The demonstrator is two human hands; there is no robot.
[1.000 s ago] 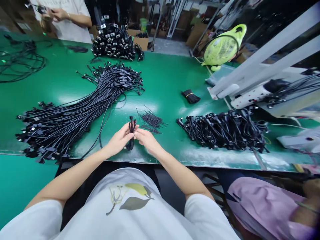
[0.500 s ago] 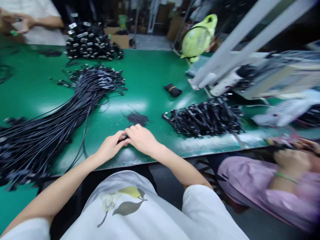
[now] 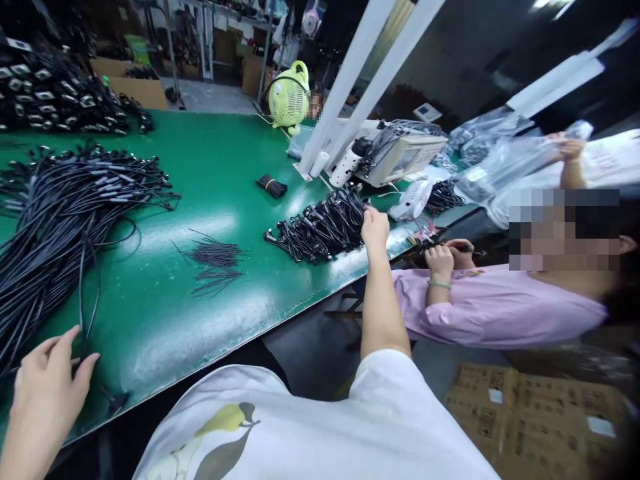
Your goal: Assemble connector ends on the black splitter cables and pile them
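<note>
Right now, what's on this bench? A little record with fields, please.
Surface: glossy green worktable
Left hand: open, at long loose black cables
Right hand: on heap of coiled black cables, grip hidden
Between them: thin black wire ties
Far end: yellow-green desk fan
Neighbour: person in pink sleeve

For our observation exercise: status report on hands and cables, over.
Left hand open, fingers at a loose cable by the long bundle. Right hand on the coiled pile, grip hidden. Twist ties between, untouched.
</note>
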